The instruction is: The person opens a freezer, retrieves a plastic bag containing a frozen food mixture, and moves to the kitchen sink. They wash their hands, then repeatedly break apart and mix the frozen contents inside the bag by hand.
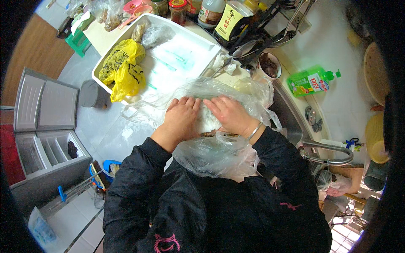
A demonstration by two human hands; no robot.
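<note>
A clear plastic bag point(218, 158) lies spread in front of me, with whitish contents point(207, 121) showing between my hands. My left hand point(183, 117) presses on the bag's left part, fingers bent over the plastic. On the right side, my right hand point(229, 114), with a metal bangle point(255, 133) at the wrist, rests its fingers on the same plastic. A narrow brownish edge shows just below the whitish contents; what it is cannot be told. Beyond the bag stands a white plastic tray point(186, 38) holding a yellow plastic bag point(123, 68) and a greyish clear bag point(157, 35).
Bottles and jars, including a yellow-labelled sauce bottle point(231, 20), stand behind the tray. A bowl of dark food point(270, 65) and a green detergent bottle point(308, 81) are at the right, near the sink's curved faucet point(345, 153). An open refrigerator drawer section point(52, 147) is at the left.
</note>
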